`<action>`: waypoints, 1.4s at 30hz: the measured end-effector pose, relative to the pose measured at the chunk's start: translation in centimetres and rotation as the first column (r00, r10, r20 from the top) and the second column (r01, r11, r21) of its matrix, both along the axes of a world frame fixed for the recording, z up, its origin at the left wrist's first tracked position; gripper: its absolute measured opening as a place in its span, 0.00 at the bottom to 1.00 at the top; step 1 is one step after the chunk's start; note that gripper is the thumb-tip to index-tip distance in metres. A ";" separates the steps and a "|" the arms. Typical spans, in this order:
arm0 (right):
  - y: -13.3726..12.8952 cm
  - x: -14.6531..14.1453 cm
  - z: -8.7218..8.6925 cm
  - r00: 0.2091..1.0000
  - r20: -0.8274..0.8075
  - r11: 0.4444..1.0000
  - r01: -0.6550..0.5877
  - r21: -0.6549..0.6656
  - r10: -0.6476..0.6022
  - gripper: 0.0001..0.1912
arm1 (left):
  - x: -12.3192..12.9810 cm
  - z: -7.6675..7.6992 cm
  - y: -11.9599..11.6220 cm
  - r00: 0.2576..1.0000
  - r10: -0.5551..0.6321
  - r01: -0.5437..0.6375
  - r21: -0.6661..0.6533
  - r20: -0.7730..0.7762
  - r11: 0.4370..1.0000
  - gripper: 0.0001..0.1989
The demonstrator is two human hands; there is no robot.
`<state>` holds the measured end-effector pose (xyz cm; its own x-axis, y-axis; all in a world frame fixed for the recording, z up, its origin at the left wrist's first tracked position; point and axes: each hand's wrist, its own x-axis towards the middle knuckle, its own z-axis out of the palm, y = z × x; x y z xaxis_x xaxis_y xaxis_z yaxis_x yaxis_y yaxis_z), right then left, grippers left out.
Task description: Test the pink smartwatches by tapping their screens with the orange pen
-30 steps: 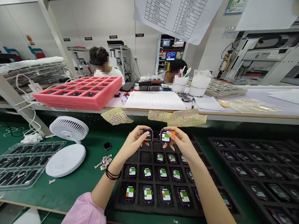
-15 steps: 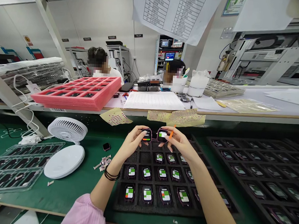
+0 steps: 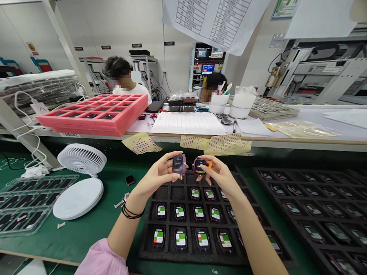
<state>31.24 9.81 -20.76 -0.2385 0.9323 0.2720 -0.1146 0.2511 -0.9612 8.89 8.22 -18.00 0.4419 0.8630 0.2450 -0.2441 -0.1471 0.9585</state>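
My left hand [image 3: 159,172] holds a purple-framed watch [image 3: 178,164] by its edges, its screen turned somewhat aside. In my right hand [image 3: 221,173] is a second watch [image 3: 199,166], its dark screen showing an orange strip, with the thumb on the screen. An orange stick [image 3: 212,161] also sits between the fingers of that hand. Both watches are side by side above the back of a black foam tray [image 3: 191,260]. Rows of watches with mostly green-and-white screens lie in its compartments; two compartments at its back left hold no watch.
Another black tray [image 3: 290,221] of watches lies to the right. On the left are a white fan [image 3: 81,160], clear trays [image 3: 17,206] and a loose watch [image 3: 130,180]. A pink foam tray [image 3: 87,125] rests on the shelf. Two people sit beyond it.
The left watch has been tilted and its screen looks dimmer; my left thumb has moved off the screen. The right watch's screen has gone from green and white to dark with orange.
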 end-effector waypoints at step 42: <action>-0.5 -0.2 0.2 0.996 0.040 0.997 -0.077 0.011 0.077 0.20 | 1.1 -0.4 0.7 0.936 0.308 -0.281 0.166 -0.172 0.945 0.19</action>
